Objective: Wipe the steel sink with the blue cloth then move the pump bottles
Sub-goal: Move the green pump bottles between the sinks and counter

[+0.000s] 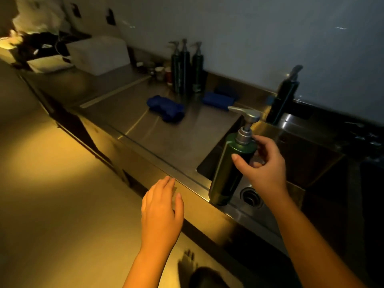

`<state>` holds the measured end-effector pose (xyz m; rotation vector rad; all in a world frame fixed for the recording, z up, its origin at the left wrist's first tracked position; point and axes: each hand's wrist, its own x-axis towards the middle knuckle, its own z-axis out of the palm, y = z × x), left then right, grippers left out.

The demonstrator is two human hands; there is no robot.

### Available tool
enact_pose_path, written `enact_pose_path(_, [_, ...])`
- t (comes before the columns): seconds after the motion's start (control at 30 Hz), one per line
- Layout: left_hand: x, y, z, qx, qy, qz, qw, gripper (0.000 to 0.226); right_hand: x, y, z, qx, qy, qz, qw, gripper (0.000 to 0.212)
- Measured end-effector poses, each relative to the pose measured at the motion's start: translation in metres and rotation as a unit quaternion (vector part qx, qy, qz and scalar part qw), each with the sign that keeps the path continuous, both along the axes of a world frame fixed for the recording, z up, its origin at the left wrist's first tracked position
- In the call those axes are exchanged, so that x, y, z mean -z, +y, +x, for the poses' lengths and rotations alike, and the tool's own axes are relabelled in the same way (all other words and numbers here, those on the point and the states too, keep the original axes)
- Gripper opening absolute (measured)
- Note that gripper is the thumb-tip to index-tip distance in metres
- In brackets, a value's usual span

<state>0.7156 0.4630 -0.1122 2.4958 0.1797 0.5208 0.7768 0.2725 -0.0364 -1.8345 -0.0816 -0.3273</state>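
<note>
My right hand [264,165] grips a dark green pump bottle [226,169] near its shoulder, holding it tilted over the front left corner of the steel sink [291,163]. My left hand [162,206] hovers with its fingers apart at the counter's front edge and holds nothing. A crumpled blue cloth [166,108] lies on the steel drainboard left of the sink. Three dark pump bottles [186,69] stand together at the back wall. Another dark pump bottle [283,96] stands behind the sink on its rear ledge.
A folded blue cloth [218,98] lies by the sink's back left corner. Small jars and cups [162,71] sit beside the three bottles. A white box [97,54] and clutter fill the far left counter. The sink drain [250,195] shows below the held bottle.
</note>
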Motion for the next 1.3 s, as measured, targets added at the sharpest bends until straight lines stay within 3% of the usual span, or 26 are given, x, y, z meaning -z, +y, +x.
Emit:
enact_pose_path(0.3, [0.005,0.066,0.089,0.008,-0.002,0.002,1.000,0.036,0.009,0.074,0.089,-0.027,-0.005,0.019,0.999,0.051])
enact_pose_path(0.53, [-0.015,0.124,0.182,0.071,0.021,0.058,0.996,0.039,0.007,0.121,0.176,0.037,-0.011,0.005,0.999,0.054])
enact_pose_path(0.93, [-0.014,0.179,0.314,0.103,0.047,-0.011,0.993,0.043,0.002,0.169,0.288,0.082,0.007,-0.020,0.996,0.059])
enact_pose_path(1.3, [-0.006,0.232,0.471,0.221,0.010,0.051,0.974,0.031,-0.004,0.227,0.396,0.196,0.008,-0.023,0.980,0.054])
